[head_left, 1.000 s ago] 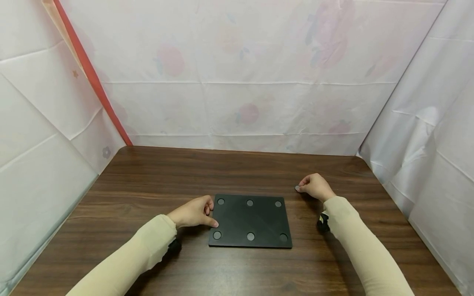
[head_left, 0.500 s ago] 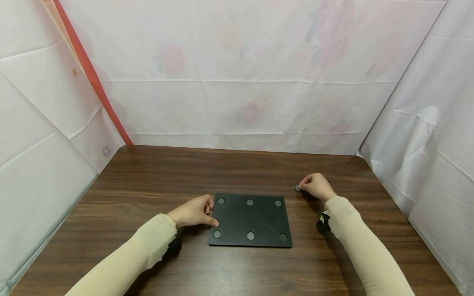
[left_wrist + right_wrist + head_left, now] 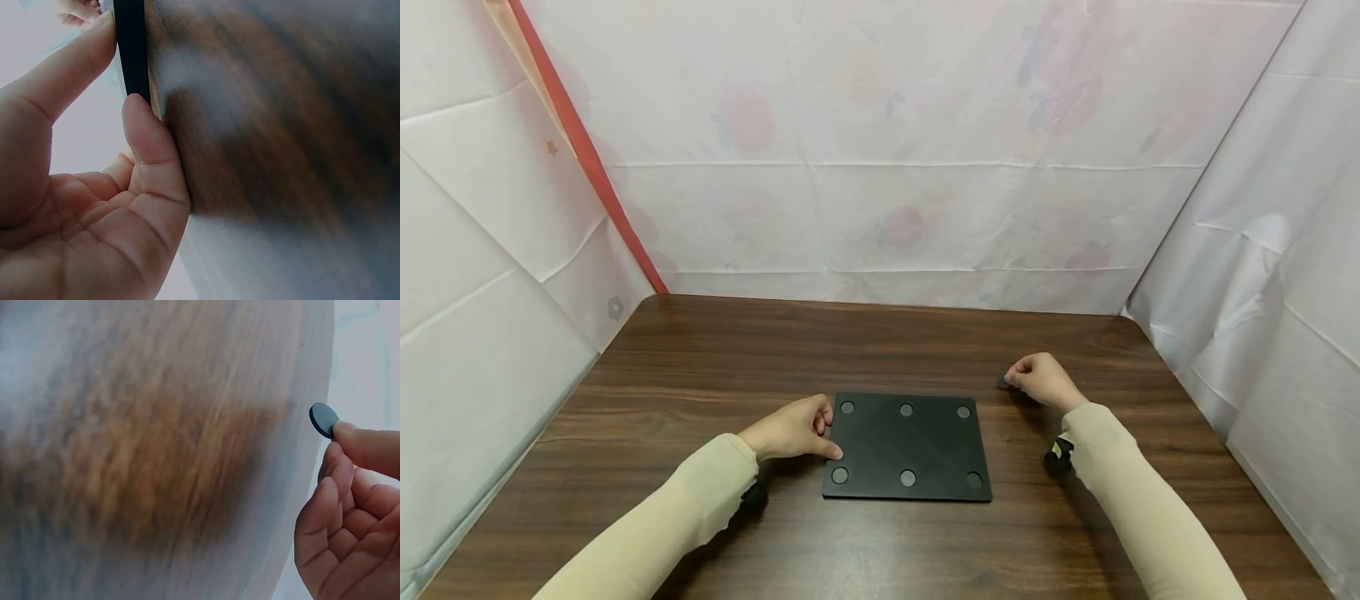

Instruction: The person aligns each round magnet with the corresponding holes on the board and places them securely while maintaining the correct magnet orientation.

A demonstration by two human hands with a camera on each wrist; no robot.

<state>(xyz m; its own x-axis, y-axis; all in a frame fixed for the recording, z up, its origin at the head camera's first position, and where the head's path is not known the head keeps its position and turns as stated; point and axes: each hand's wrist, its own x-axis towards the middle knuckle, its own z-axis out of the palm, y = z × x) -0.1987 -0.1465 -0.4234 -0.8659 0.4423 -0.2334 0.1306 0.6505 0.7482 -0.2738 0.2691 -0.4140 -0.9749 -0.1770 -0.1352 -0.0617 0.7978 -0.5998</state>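
Note:
My left hand [image 3: 790, 429] holds the left edge of a flat black board [image 3: 906, 446] lying on the table. Its thumb rests on the board's top face; in the left wrist view, a fingertip meets the board's edge [image 3: 133, 53]. Several round spots line the board's far and near sides. Most look grey, while the near right one [image 3: 974, 480] is darker. To the right, my right hand [image 3: 1043, 379] pinches a small dark round disc [image 3: 323, 420] between thumb and index finger, above the table and apart from the board.
The brown wood-grain table [image 3: 737, 342] has rounded far corners. White printed cloth [image 3: 865, 150] hangs behind it, with more cloth at both sides. A red strip [image 3: 587, 158] runs down the left corner. Black straps [image 3: 1058, 457] sit at the wrists.
The disc in my right hand turns between the fingers, its visible face going from light grey to dark. The right forearm shifts very slightly. My left hand and the board stay still.

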